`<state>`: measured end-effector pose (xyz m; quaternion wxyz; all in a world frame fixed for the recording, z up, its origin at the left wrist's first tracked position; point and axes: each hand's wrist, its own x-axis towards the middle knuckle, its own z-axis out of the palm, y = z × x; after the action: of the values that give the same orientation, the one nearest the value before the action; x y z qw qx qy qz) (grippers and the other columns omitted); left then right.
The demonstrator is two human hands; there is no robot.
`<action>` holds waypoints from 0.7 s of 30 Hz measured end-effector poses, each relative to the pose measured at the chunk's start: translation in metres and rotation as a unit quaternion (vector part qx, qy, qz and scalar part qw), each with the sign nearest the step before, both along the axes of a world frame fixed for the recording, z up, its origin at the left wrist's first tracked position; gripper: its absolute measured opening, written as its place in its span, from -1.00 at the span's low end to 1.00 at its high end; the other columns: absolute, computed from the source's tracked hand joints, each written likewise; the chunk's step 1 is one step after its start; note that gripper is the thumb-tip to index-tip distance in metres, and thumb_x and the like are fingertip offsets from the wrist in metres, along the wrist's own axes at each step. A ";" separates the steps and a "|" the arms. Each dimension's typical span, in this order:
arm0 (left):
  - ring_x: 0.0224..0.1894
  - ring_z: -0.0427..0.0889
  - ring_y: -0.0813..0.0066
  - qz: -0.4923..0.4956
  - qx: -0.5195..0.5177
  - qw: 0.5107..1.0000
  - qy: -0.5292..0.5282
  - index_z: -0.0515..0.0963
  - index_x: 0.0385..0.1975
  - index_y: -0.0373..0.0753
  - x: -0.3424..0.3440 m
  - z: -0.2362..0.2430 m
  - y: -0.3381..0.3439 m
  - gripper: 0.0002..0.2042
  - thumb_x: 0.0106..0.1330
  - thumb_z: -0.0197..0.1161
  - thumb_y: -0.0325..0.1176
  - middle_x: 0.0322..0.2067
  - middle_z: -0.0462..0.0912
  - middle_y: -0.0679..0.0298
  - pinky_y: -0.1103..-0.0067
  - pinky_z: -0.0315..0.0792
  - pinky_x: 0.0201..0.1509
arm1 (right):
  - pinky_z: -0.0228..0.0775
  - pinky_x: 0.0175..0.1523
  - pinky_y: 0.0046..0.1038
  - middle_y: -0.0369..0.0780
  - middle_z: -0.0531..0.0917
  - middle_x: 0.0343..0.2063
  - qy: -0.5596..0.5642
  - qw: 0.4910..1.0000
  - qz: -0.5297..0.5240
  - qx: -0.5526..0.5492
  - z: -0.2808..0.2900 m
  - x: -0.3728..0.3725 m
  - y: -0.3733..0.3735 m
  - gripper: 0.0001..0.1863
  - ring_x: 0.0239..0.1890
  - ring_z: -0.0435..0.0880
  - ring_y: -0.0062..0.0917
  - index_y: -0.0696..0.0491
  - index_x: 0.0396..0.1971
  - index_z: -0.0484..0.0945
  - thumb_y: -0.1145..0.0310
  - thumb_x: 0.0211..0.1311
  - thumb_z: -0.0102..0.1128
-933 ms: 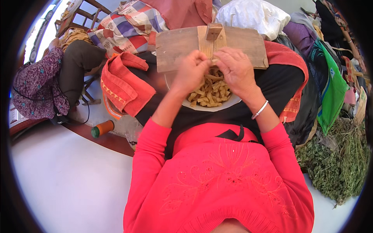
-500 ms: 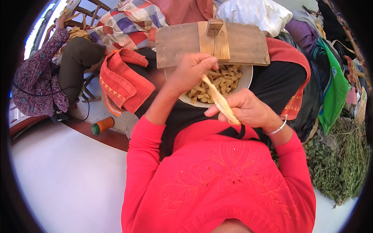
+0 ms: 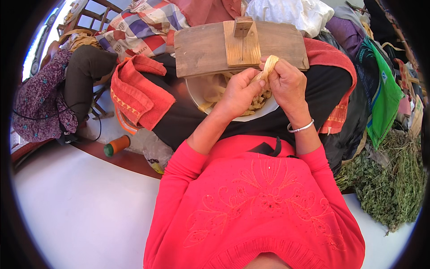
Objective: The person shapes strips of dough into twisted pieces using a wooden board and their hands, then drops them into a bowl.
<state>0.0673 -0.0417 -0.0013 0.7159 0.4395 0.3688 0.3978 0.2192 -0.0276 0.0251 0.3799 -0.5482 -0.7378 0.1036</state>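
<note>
Both my hands meet over the near right part of a white bowl (image 3: 245,118). Between them is a pale yellow twisted strip (image 3: 270,65), folded over at its upper end. My right hand (image 3: 288,85) is closed round the strip. My left hand (image 3: 241,93) pinches its lower part with thumb and fingers. Tan cut pieces (image 3: 260,104) lie in the bowl, partly hidden by my hands. Just beyond, a wooden board (image 3: 197,54) rests over the bowl's far side. A paler wood piece with a small upright block (image 3: 243,27) is fixed on it.
Red towels (image 3: 142,92) drape over my legs. An orange spool (image 3: 117,145) lies on the floor at left. Another person's dark-trousered leg (image 3: 83,71) is at far left. Dried green plants (image 3: 389,179) and a green bag (image 3: 384,94) are at right.
My right hand has moved up and away, toward the board, and my left hand has come down to meet it. The strip, stretched between them before, is now gathered and folded.
</note>
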 end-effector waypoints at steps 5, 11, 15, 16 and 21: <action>-0.57 0.46 0.36 0.127 0.438 0.772 0.443 0.52 -0.31 -0.17 -0.001 -0.008 -0.006 -0.90 0.18 0.19 -0.43 -0.61 0.41 0.27 0.50 0.33 -0.51 | 0.39 -0.40 -0.56 -0.25 0.66 -0.53 0.044 0.985 -0.003 -0.168 -0.034 0.007 -0.014 -0.87 -0.52 0.58 -0.63 0.08 -0.35 0.65 0.37 0.26 0.16; -0.46 0.52 0.35 0.161 0.501 0.695 0.490 0.52 -0.32 -0.14 0.006 -0.013 -0.014 -0.82 0.05 0.23 -0.48 -0.52 0.44 0.31 0.43 0.39 -0.45 | 0.43 -0.28 -0.57 -0.37 0.62 -0.52 0.398 0.813 0.076 -0.418 -0.057 0.010 -0.021 -0.59 -0.42 0.59 -0.69 0.15 -0.42 0.61 0.10 0.39 0.03; -0.41 0.53 0.33 0.180 0.531 0.715 0.416 0.52 -0.21 -0.21 0.004 -0.012 -0.010 -0.75 0.06 0.22 -0.55 -0.43 0.48 0.26 0.50 0.43 -0.39 | 0.44 -0.10 -0.56 -0.31 0.64 -0.30 0.617 0.586 0.109 -0.514 -0.041 0.005 -0.027 -0.72 -0.24 0.60 -0.65 0.09 -0.27 0.59 0.16 0.37 0.07; -0.40 0.53 0.32 0.176 0.513 0.742 0.393 0.52 -0.19 -0.23 0.003 -0.014 -0.011 -0.74 0.08 0.22 -0.55 -0.40 0.49 0.24 0.52 0.43 -0.37 | 0.44 -0.06 -0.55 -0.30 0.64 -0.24 0.658 0.528 0.133 -0.520 -0.040 0.004 -0.027 -0.74 -0.20 0.60 -0.64 0.08 -0.24 0.58 0.18 0.36 0.08; -0.37 0.55 0.27 0.106 0.354 0.885 0.285 0.48 -0.17 -0.31 -0.005 -0.001 -0.021 -0.76 0.18 0.25 -0.45 -0.34 0.50 0.19 0.54 0.42 -0.31 | 0.42 -0.02 -0.52 -0.28 0.61 -0.18 0.636 0.568 0.148 -0.501 -0.047 0.008 -0.025 -0.82 -0.13 0.58 -0.59 0.10 -0.22 0.59 0.35 0.30 0.10</action>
<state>0.0626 -0.0631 -0.0027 0.3305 0.7163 0.4357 0.4334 0.2275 -0.0522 -0.0223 0.3954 -0.3265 -0.2065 0.8333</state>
